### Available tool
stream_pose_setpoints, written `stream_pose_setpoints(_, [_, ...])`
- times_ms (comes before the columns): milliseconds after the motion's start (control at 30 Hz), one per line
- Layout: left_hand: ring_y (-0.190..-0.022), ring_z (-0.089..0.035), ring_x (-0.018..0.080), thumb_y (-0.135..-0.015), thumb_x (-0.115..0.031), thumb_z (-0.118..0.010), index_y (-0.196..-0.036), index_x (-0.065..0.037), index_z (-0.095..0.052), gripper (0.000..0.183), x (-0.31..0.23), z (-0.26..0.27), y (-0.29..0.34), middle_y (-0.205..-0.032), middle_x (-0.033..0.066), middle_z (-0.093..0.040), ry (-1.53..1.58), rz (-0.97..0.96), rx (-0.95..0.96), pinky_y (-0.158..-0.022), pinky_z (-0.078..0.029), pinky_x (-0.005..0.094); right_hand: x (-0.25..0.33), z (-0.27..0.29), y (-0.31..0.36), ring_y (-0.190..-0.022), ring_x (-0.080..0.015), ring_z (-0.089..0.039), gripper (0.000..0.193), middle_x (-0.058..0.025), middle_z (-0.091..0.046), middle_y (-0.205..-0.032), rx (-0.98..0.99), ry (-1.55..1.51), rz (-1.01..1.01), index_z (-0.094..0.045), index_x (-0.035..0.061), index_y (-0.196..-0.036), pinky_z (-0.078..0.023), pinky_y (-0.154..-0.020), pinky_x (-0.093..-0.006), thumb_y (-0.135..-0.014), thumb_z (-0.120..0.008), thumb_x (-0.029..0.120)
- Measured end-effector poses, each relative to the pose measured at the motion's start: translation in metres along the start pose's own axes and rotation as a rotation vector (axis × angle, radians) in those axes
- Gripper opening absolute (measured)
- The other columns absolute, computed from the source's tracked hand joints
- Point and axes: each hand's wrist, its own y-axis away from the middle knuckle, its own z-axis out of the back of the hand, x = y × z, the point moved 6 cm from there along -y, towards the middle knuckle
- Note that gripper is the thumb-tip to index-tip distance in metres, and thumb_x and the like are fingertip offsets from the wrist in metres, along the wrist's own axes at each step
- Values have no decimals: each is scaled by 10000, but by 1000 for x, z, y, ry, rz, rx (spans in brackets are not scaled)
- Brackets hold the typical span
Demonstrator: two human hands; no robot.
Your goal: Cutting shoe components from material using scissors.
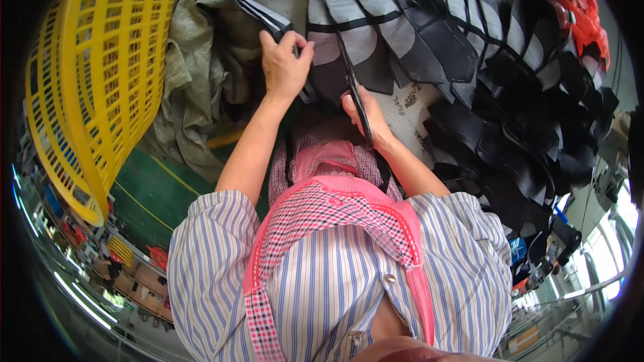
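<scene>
My left hand (285, 67) is closed, its fingers pinching the end of a bundle of black and grey strip-edged pieces (258, 10). To its right, my right hand (370, 117) grips a pair of dark scissors (359, 97), with the long blades pointing up and away from me. The blades lie across a row of black pieces with light grey patches (365, 40), joined by a thin black strip. Whether the blades are touching the strip, I cannot tell. The lower ends of these pieces hang toward my lap, over the near edge of the pale table.
A large yellow plastic basket (107, 60) stands at the left, beside a crumpled grey-green woven sack (191, 67). More black pieces are heaped (510, 134) at the right, some hanging down. A red plastic bag (577, 7) lies at the far right. The floor (151, 188) is green with yellow lines.
</scene>
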Motion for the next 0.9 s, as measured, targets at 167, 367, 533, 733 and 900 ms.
stream_pose_setpoints(167, [-772, -438, 322, -597, -361, -672, -800, -32, -528, 412, 6, 4, -2, -826, 170, -397, -9, 56, -103, -657, -394, 373, 14, -6, -9, -466, -38, -325, 127, 53, -357, -573, -9, 7, 29, -480, 73, -824, -250, -409, -180, -819, -392, 165])
stream_pose_setpoints(367, [-807, -456, 320, -585, -299, -696, -798, -51, -550, 358, -6, -6, -4, -844, 155, -407, 94, -67, -172, -684, -405, 358, 1, -4, -3, -470, -78, -385, 498, 14, -416, -592, 74, -351, -179, -483, 38, -883, -304, -431, -184, -817, -382, 522])
stream_pose_setpoints(533, [-672, -487, 309, -629, -167, -657, -701, -54, -479, 223, -29, 4, 18, -785, 146, -409, 207, -72, -312, -572, -427, 360, 22, 1, -9, -441, -58, -371, 385, 18, -413, -570, 51, -286, -44, -486, 27, -792, -294, -389, -177, -847, -415, 401])
stream_pose_setpoints(733, [-624, -455, 336, -621, -124, -624, -695, -46, -443, 211, -32, 31, 52, -738, 173, -421, 241, 33, -384, -508, -394, 408, 32, 3, 8, -347, -73, -337, 259, 24, -364, -474, 50, -212, -98, -488, 31, -725, -267, -312, -195, -799, -481, 279])
stream_pose_setpoints(900, [-752, -504, 380, -731, -50, -510, -1241, -86, -259, 569, 20, 65, 29, -859, 193, -471, 189, 56, -436, -695, -434, 403, 31, 5, 20, -423, -53, -348, 469, 31, -377, -544, 216, -136, -86, -457, 24, -819, -275, -384, -175, -804, -443, 493])
